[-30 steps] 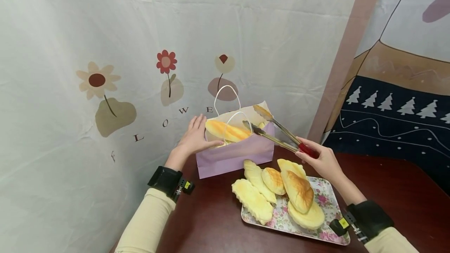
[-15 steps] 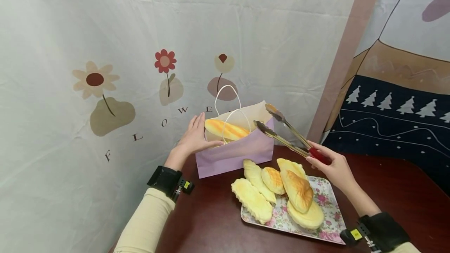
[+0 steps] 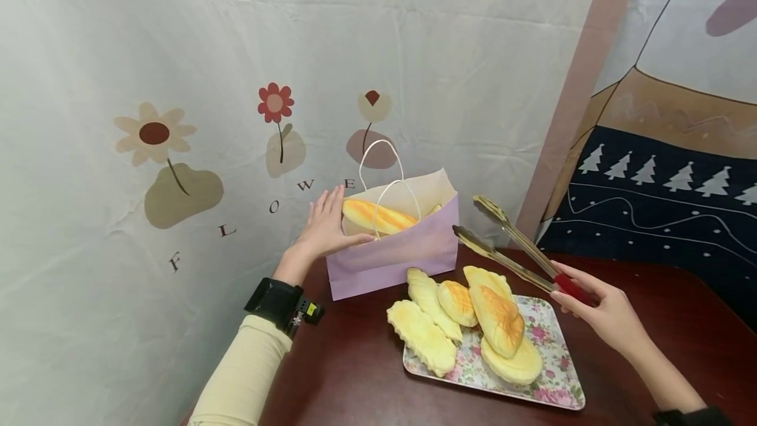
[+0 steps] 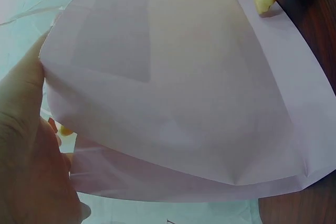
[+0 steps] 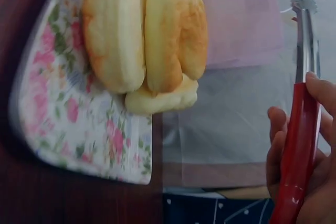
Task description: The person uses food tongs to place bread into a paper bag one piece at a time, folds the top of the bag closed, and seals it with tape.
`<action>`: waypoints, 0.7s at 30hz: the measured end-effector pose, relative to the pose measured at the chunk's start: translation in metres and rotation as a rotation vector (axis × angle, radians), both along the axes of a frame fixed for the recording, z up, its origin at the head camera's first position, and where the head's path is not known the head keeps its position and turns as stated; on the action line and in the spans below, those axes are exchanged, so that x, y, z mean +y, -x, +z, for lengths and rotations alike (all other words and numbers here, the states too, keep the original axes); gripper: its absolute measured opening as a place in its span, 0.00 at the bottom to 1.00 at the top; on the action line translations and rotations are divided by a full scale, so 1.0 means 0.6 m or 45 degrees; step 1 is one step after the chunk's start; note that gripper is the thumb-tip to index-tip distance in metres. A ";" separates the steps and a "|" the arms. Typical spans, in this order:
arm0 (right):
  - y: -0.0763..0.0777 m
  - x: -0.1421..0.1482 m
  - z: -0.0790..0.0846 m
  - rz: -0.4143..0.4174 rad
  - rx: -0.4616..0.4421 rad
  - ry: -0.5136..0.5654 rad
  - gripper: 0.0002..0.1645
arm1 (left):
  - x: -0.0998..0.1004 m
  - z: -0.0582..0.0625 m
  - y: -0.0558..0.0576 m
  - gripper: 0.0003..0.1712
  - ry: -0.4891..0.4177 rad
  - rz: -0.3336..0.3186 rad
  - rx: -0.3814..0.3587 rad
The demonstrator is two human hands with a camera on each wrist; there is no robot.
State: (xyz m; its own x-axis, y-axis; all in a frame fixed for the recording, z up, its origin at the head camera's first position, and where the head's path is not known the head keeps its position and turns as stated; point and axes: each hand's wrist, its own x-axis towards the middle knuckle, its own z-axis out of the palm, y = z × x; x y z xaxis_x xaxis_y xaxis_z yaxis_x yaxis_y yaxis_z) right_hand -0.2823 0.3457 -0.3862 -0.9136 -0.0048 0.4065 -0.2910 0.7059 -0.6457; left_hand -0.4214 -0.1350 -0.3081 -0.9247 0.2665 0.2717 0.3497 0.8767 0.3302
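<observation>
A lilac paper bag (image 3: 396,258) with white handles stands upright on the table, a long loaf (image 3: 378,217) showing in its mouth. My left hand (image 3: 322,232) grips the bag's left edge, thumb across the front and fingers along the side; in the left wrist view the bag's wall (image 4: 173,103) fills most of the picture. With my right hand (image 3: 603,307) I hold red-handled metal tongs (image 3: 520,248), their arms spread and nothing between the tips. They are to the right of the bag, above the table. The red handle (image 5: 299,135) lies between thumb and fingers in the right wrist view.
Below the bag is a floral tray (image 3: 556,373) with several breads, among them a browned bun (image 3: 499,321) lying over a round one (image 3: 514,363). A scalloped bread (image 3: 420,337) overhangs the tray's left edge. A printed cloth (image 3: 177,31) hangs behind the table.
My right hand has drawn the tongs away from the bag's mouth, to the right and toward me, and their tips stand wider apart. The left hand stays at the bag.
</observation>
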 end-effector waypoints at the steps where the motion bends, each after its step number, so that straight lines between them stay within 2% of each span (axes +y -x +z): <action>1: -0.008 0.006 0.000 -0.005 -0.033 0.000 0.35 | 0.000 -0.001 0.001 0.75 0.002 -0.003 0.005; 8: -0.062 0.035 -0.013 -0.076 -0.271 -0.076 0.38 | -0.007 -0.003 -0.002 0.67 -0.041 -0.035 0.053; 15: -0.099 0.058 -0.028 -0.127 -0.497 -0.095 0.44 | -0.023 -0.010 -0.010 0.61 -0.193 -0.082 0.052; 21: -0.117 0.076 -0.032 -0.113 -0.703 -0.112 0.48 | -0.030 -0.028 -0.015 0.63 -0.354 -0.106 0.037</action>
State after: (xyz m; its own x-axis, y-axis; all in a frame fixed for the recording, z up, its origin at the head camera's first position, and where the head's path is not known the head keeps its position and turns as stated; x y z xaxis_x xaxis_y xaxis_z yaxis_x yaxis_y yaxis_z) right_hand -0.2119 0.3911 -0.4052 -0.9890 0.0697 -0.1302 0.1363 0.7704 -0.6229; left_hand -0.4124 -0.1528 -0.3247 -0.8935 0.2525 0.3713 0.4295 0.7217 0.5428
